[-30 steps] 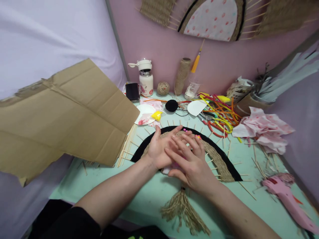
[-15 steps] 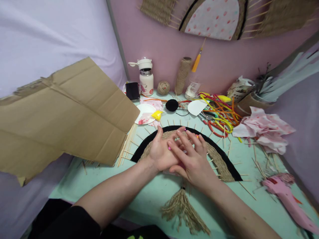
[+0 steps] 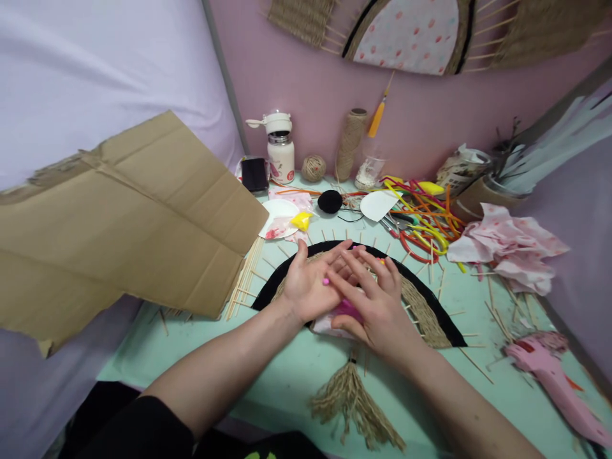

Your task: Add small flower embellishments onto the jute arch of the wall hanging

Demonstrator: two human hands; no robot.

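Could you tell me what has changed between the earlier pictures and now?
The right hand slid slightly toward the person across the left hand's palm, uncovering a pink lump between them. The woven half-round piece, cardboard and glue gun stayed put.

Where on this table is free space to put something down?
Bare table lies between the cardboard and the tassel, and between the tassel and the glue gun. The back, around the tubes, is crowded.
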